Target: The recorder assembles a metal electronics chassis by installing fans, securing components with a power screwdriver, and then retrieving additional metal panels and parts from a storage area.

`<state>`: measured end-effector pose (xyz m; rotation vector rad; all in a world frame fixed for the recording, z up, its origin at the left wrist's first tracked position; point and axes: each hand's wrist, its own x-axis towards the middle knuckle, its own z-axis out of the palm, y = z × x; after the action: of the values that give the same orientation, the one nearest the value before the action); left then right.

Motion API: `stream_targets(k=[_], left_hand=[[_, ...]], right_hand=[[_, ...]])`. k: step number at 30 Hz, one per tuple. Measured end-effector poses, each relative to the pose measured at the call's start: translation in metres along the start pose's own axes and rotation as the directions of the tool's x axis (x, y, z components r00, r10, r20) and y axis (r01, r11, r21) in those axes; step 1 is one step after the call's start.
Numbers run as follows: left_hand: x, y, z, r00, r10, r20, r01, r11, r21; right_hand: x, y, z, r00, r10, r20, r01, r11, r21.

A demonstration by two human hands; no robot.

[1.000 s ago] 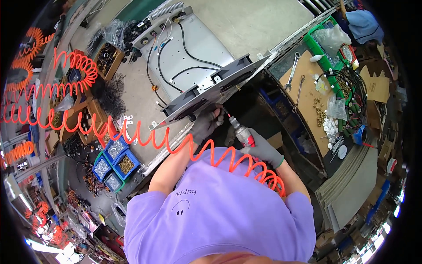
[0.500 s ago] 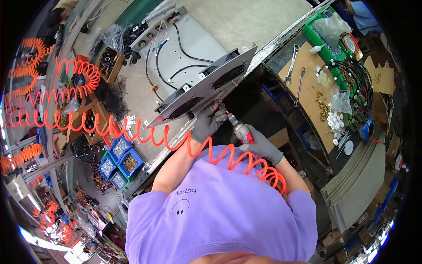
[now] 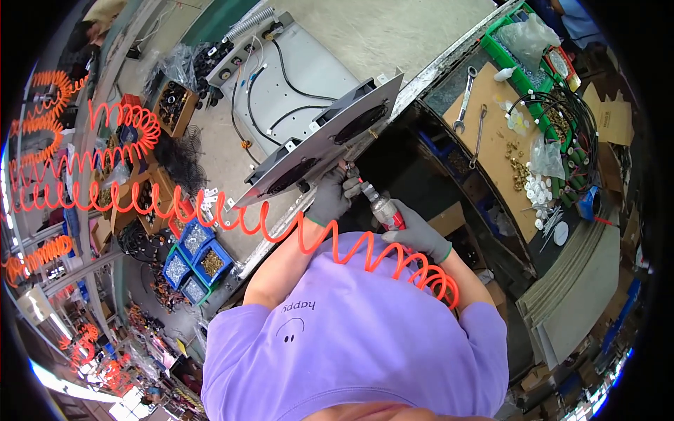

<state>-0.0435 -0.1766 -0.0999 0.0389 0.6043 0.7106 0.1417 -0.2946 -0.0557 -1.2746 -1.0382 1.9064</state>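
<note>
Both your hands wear grey knitted cloth gloves, matt and slightly fuzzy, the right hand (image 3: 419, 233) with a green cuff edge, the left hand (image 3: 330, 200) the same weave. The pneumatic screwdriver (image 3: 382, 208) you grip has a bright, smooth metal barrel with a glossy red part. Its coiled hose (image 3: 351, 256) looks like shiny orange plastic. The fan panel (image 3: 319, 140) is flat sheet metal with a dull, pale grey finish, and its 2 fans are black matt plastic. Your shirt (image 3: 358, 351) is soft lilac cloth. The table (image 3: 382, 28) looks matt and scuffed. 2 wrenches (image 3: 472, 105) gleam as bare metal on brown cardboard (image 3: 491, 140).
</note>
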Motion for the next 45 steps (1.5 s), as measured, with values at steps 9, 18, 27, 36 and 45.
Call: stream_targets(k=[9,18,27,36,45], left_hand=[[-0.009,0.007,0.02,0.978,0.21,-0.002,-0.189,0.885,0.425],[-0.009,0.017,0.016,0.982,0.186,-0.034,-0.12,0.752,0.648],[-0.077,0.04,-0.102,0.967,0.02,-0.255,0.133,0.812,0.568],[-0.091,0.167,-0.102,0.787,0.527,-0.319,-0.099,0.62,0.778],[-0.008,0.184,0.011,0.994,0.081,0.07,-0.063,-0.086,0.994]], right_hand=[[0.0,-0.016,-0.001,0.998,0.07,0.005,-0.07,0.996,-0.05],[0.008,-0.015,0.001,0.997,0.069,0.031,-0.07,0.997,0.032],[0.027,-0.012,0.0,0.996,0.035,-0.086,-0.032,0.999,0.036],[0.034,-0.008,0.001,0.988,-0.02,-0.151,0.014,0.999,-0.041],[0.036,-0.013,0.009,0.986,0.033,-0.161,-0.03,0.999,0.018]])
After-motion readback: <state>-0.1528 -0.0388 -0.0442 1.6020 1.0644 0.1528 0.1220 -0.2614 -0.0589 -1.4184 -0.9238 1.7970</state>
